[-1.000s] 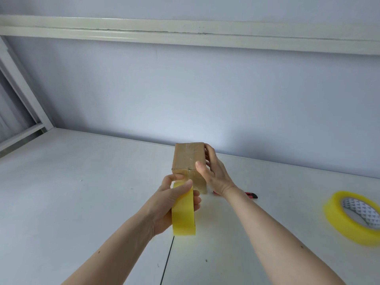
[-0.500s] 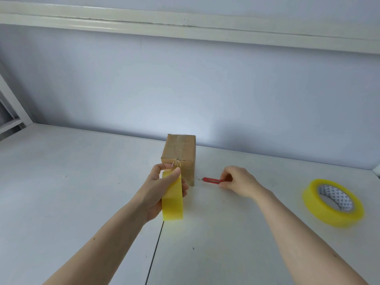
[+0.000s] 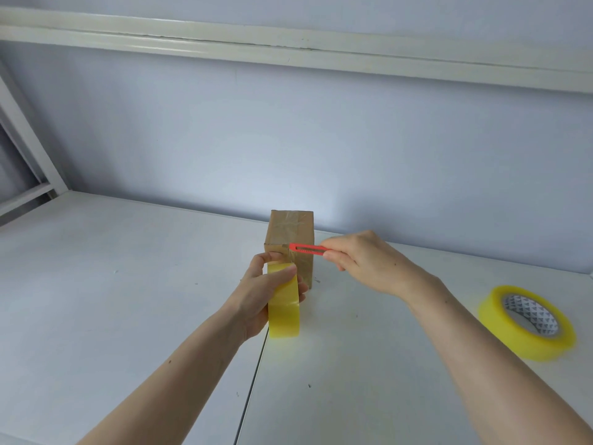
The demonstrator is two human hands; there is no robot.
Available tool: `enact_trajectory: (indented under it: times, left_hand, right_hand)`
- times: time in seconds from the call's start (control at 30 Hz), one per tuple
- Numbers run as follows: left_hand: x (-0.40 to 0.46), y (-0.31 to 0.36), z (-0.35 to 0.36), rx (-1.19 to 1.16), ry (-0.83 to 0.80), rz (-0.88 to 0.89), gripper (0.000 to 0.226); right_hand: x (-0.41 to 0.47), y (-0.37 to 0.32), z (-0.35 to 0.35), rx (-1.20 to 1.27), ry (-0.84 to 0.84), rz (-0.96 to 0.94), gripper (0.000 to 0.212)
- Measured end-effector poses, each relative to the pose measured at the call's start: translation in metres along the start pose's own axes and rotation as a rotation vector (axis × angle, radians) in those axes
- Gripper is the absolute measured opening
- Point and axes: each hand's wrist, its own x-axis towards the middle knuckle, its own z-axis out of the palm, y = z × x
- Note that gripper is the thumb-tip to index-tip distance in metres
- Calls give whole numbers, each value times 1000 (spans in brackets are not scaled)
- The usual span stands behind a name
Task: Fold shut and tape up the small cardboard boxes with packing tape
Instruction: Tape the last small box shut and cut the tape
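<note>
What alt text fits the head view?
The right hand holds a red cutter to the tape at a small cardboard box, while the left hand grips a yellow tape roll. A second roll lies on the white table.

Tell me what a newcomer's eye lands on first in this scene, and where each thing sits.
The eye goes first to the middle of the white table, where a right hand holds a red cutter against the near top edge of a taped cardboard box. Just below it, the left hand grips a yellow tape roll in front of the box. A second yellow roll lies flat at the far right.
</note>
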Motion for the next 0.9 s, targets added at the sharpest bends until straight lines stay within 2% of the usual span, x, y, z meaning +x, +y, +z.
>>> enact_trajectory:
  times: [0.1,0.3,0.43,0.47,0.53,0.63,0.67,0.73,0.8,0.9]
  left_hand:
    - [1,0,-1,-1,-1,-1,38]
    - [-1,3,2,-18,-15,-2,38]
    - [-1,6,1,-54,-6,-17,38]
    - [-1,6,0,-49,1,-22,38]
    - [0,8,-2,-32,9,-21,39]
    - [1,8,-3,-25,7,-29,37]
    - [0,7,-3,-20,1,-36,36]
    - [-1,7,-2,-14,-12,-41,33]
    - [-3,7,-2,-12,-34,-47,28]
    - [-4,11,-4,-27,-55,-53,22]
  right_hand:
    - [1,-6,1,-166,-16,7,30]
    - [4,-18,-2,-330,-24,26,27]
    - [2,-15,-4,-542,-133,118,28]
    - [-2,-14,-7,-536,-149,127,28]
    - [-5,-12,-15,-464,-75,126,25]
    - [4,-19,-13,-238,179,116,14]
    - [11,-25,-8,-142,218,121,16]
    - [29,-33,9,-34,207,113,24]
    - [46,-33,24,-46,198,110,19]
    - [62,-25,29,-107,207,164,29]
